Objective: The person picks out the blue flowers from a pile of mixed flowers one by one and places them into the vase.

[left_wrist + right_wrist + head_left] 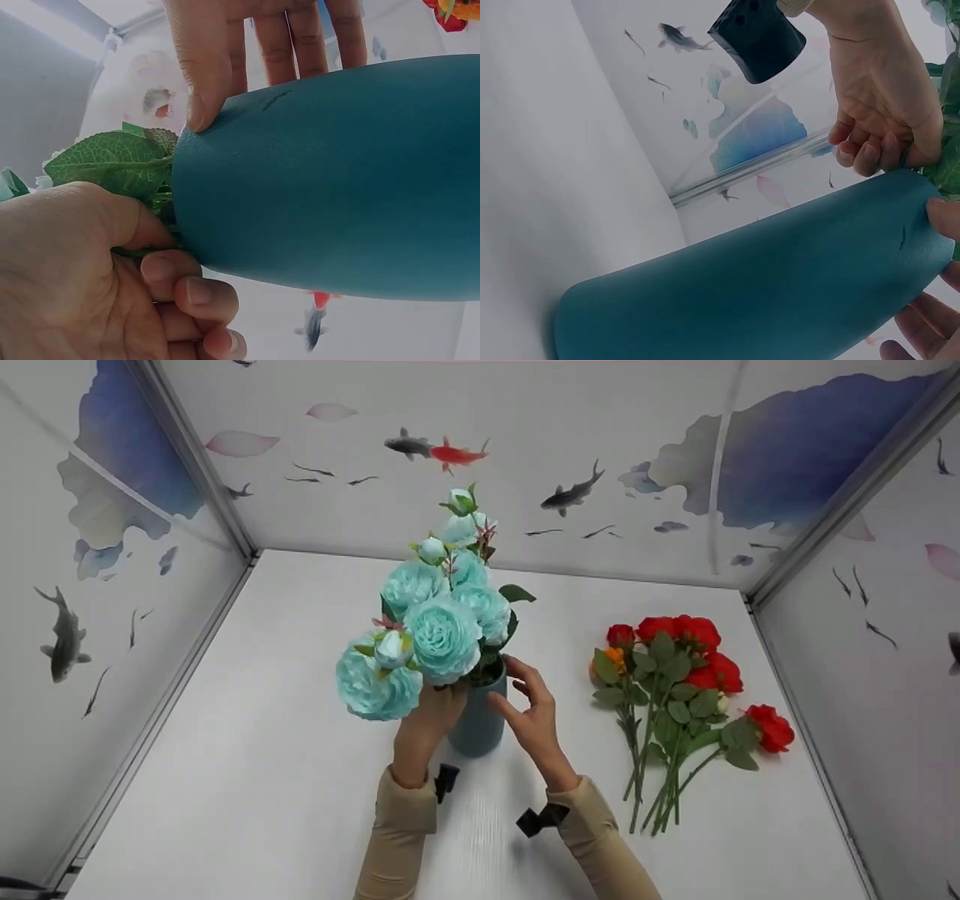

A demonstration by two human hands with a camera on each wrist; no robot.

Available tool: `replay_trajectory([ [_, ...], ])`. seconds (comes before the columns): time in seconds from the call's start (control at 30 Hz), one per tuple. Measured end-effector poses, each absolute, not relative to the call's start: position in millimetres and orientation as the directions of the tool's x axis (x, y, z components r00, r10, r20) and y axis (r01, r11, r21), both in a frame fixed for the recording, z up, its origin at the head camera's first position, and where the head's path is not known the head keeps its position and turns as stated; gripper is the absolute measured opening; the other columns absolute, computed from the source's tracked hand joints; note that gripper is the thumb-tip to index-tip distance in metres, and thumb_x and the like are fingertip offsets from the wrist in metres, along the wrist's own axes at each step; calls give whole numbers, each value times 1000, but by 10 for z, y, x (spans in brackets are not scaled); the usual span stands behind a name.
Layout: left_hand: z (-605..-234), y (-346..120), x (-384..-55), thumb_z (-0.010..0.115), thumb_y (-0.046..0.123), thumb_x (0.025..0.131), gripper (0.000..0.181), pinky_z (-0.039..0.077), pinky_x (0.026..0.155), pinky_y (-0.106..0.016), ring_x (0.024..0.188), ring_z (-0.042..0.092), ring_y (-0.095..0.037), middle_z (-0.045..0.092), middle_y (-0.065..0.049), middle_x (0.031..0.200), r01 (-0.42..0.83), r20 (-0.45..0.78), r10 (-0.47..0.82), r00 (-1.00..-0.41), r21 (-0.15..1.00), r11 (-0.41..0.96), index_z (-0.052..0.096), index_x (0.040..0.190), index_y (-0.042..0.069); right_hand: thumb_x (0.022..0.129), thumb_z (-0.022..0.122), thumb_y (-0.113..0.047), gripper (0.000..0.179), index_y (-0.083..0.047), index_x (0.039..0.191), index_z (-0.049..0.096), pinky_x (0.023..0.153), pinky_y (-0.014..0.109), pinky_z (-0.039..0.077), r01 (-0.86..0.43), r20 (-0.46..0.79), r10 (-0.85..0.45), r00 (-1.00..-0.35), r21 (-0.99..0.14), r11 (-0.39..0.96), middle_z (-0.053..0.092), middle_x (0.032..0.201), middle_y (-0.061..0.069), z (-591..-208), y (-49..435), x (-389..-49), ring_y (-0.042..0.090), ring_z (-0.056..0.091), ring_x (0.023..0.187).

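Note:
A bunch of turquoise flowers [442, 637] with pale buds and green leaves leans over the mouth of a blue-green vase [478, 724], which stands upright on the white table. My left hand [431, 716] is at the rim, its curled fingers and thumb pinching the stems below the blooms; in the left wrist view a leaf [109, 163] shows beside it. Holding the vase near its rim from the right is my right hand [536, 720], thumb [206, 90] on one side and fingers on the other. The vase [757, 277] hides the lower stems.
Red flowers [697, 634] with an orange one [611, 664] and green leaves lie on the table [247, 720] to the right, stems toward me. Walls painted with fish [574, 495] and petals enclose the table's back and sides.

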State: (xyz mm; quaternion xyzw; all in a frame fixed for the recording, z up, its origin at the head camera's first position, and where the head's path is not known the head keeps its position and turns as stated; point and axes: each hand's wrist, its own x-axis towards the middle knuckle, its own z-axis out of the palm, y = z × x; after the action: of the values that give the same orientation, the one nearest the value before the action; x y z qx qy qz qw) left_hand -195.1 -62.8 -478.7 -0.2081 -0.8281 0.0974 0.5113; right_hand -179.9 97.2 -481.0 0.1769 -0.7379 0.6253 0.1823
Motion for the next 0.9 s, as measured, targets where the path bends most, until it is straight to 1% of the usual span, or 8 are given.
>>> replay_trajectory([
  [0.13,-4831,-635,-1944,24,-2,93,45,31,47,-27,49,31,-9,28,3,49,209,792,473,-386,-424,881,35,52,12,82,68,3,50,12,127,48,89,61,39,-482,483,-38,-875,-862,158,53,122,26,-4811,966,-1794,38,50,111],
  [0.27,-4854,-623,-1956,45,-1,87,36,31,48,-30,52,31,-14,31,-2,53,462,850,253,-463,-12,887,37,53,7,82,68,2,50,11,127,48,89,59,40,-478,479,-40,-877,-862,167,53,123,26,-4814,968,-1792,37,50,111],
  [0.37,-4864,-610,-1961,60,3,77,26,36,58,-35,66,41,-21,39,-8,67,551,837,83,-540,278,787,42,59,5,82,68,2,50,11,127,48,90,58,41,-474,475,-39,-879,-865,167,53,123,25,-4812,972,-1795,37,50,111],
  [0.43,-4872,-608,-1963,61,4,76,22,38,67,-39,79,44,-25,43,-11,80,555,823,57,-565,329,764,43,64,4,82,68,2,50,11,127,48,89,59,40,-473,474,-37,-880,-866,162,53,123,26,-4807,970,-1800,37,50,111],
  [0.57,-4907,-622,-1948,60,5,78,22,39,68,-40,81,43,-25,44,-13,85,557,806,64,-589,347,755,43,65,4,82,68,2,50,11,127,48,89,59,41,-475,477,-30,-878,-864,165,53,123,26,-4805,961,-1801,38,50,111],
  [0.63,-4921,-634,-1921,60,6,80,20,39,63,-38,74,44,-22,44,-10,78,551,768,55,-639,407,728,45,68,4,82,68,2,50,11,127,48,89,58,41,-479,481,-30,-876,-861,173,53,123,26,-4812,958,-1796,38,50,112],
  [0.8,-4954,-624,-1741,54,11,90,21,38,53,-31,58,43,-15,44,-1,63,469,574,50,-817,613,636,49,70,7,83,65,4,47,14,126,47,88,60,40,-508,512,-31,-859,-840,191,52,123,29,-4845,974,-1770,42,51,110],
  [0.9,-4999,-548,-1604,51,10,93,26,42,54,-31,58,48,-15,50,-1,63,450,509,68,-858,681,578,55,68,6,86,61,7,41,16,124,48,87,60,41,-528,536,-18,-844,-824,207,52,122,31,-4867,1020,-1747,44,51,108],
])
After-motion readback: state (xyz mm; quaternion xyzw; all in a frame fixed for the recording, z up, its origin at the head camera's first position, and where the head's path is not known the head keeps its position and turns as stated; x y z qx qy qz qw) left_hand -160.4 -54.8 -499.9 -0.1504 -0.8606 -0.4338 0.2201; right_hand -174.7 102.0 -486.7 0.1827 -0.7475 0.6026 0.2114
